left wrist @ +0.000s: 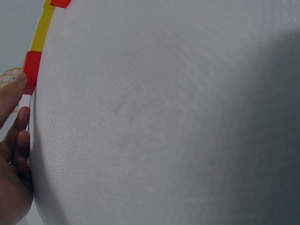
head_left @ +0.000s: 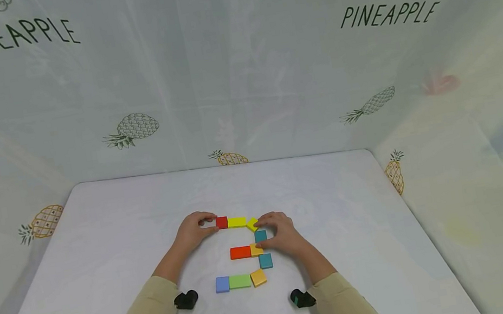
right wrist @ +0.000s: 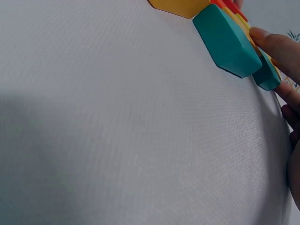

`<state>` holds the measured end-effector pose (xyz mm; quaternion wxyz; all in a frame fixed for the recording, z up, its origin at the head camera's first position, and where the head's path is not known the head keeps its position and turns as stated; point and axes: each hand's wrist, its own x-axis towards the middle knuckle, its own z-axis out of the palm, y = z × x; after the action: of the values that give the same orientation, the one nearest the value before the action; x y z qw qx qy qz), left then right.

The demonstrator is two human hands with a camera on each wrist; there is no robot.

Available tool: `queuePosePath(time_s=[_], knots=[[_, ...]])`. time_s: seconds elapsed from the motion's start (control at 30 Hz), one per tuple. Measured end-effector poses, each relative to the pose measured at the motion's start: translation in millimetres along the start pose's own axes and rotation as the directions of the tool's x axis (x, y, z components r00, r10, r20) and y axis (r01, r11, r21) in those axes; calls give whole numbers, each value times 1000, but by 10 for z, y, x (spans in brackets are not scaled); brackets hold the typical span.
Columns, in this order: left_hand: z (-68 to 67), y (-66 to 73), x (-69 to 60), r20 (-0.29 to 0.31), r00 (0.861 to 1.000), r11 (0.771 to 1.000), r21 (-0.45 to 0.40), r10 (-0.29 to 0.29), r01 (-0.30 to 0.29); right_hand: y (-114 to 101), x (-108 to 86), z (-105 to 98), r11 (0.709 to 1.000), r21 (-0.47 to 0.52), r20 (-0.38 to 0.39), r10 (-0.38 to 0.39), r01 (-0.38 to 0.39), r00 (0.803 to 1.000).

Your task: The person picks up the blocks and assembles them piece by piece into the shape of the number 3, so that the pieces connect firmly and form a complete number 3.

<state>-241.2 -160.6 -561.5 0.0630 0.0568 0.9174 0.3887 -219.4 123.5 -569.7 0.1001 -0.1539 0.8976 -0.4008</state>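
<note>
In the head view my left hand is at the left end of the top row, thumb and forefinger pinching the red block. The left wrist view has the thumb against that red block. A yellow block adjoins it. My right hand reaches in from the right with fingers extended. Its fingertips touch the tilted yellow block, and its thumb lies at the orange-yellow block. Between them sits a teal block, partly covered. Another teal block stands nearer in the right wrist view.
An orange-red block forms the middle row's left part. Below lie a blue block, a green block and a slightly turned orange block. The white table meets a pineapple-print curtain behind.
</note>
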Motion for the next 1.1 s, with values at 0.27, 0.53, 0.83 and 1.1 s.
queuePosePath(time_s=[0.27,0.53,0.83,1.1], knots=[[14,23,-13,-4,1000,1000,4,-21,21,-10,-9,4,1000,0,3,14,-14,1000],[27,10,-8,-10,1000,1000,15,-8,8,-8,-4,14,1000,-8,0,18,-18,1000],[20,10,-5,-8,1000,1000,18,-3,3,3,4,18,1000,-12,1,21,-21,1000],[15,18,-11,-9,1000,1000,21,1,-1,-17,6,4,1000,-19,2,24,-24,1000]])
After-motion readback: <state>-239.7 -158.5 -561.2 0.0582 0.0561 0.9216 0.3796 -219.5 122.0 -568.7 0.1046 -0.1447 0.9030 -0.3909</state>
